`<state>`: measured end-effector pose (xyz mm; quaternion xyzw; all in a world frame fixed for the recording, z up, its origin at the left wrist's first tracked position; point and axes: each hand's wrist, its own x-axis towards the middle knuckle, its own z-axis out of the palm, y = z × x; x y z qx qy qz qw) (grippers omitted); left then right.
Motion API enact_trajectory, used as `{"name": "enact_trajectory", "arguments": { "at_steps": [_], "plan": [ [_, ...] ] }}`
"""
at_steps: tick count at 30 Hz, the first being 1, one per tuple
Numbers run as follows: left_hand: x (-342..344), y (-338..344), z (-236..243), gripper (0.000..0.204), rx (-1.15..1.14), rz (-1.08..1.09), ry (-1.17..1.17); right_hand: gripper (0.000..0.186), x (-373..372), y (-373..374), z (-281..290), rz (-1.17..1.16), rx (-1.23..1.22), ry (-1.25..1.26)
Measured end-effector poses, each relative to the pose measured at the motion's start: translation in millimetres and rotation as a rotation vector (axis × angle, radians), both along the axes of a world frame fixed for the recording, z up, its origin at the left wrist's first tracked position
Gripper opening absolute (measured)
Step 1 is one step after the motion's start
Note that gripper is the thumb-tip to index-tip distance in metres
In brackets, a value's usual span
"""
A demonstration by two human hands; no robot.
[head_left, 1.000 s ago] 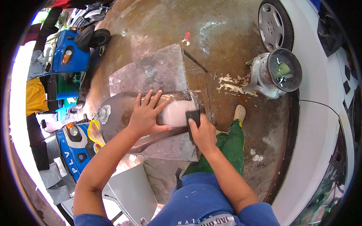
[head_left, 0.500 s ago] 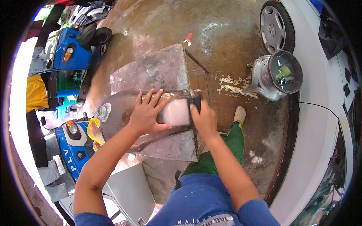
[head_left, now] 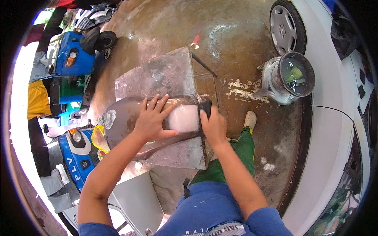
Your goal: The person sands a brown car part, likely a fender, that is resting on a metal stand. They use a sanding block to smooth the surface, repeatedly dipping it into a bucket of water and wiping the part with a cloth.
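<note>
Over the last second the right hand (head_left: 214,128) has slid away from the person's body along the right end of the panel, taking the black pad (head_left: 206,107) with it; the left hand (head_left: 152,120) has hardly shifted. The pad now sits at the far corner of that end, touching the surface. The right thumb lies along the pad, pinching it against the fingers; those are curled and partly hidden, so I can't tell how close together they are.

The left hand rests flat on the panel, fingers spread, thumb stretched well out toward the right. The glossy grey-brown panel (head_left: 122,124) lies lengthwise across a worn, stained table (head_left: 157,76), its left end reaching past the tabletop. A smooth white patch (head_left: 185,119) shows between the two hands, just beside the left fingertips.

Off to the right, near the wheel (head_left: 283,29) of a white car (head_left: 328,122), a dark-rimmed basin (head_left: 279,74) holds liquid and something greenish. A red object (head_left: 196,39) lies on the wet-looking floor (head_left: 165,23) beyond the table.
</note>
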<state>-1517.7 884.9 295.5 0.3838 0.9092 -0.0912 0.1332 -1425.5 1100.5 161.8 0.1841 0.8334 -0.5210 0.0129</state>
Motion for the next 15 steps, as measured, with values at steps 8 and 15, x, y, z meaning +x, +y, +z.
{"name": "enact_trajectory", "arguments": {
  "at_steps": [8,15],
  "plan": [
    [-4,3,-1,0.102,-0.025,-0.006,0.0,0.036,-28,13,3,0.025,0.083,-0.056],
    [5,-4,-3,0.103,-0.026,0.025,-0.019,0.036,34,-2,18,0.032,-0.114,-0.118]
  ]
}}
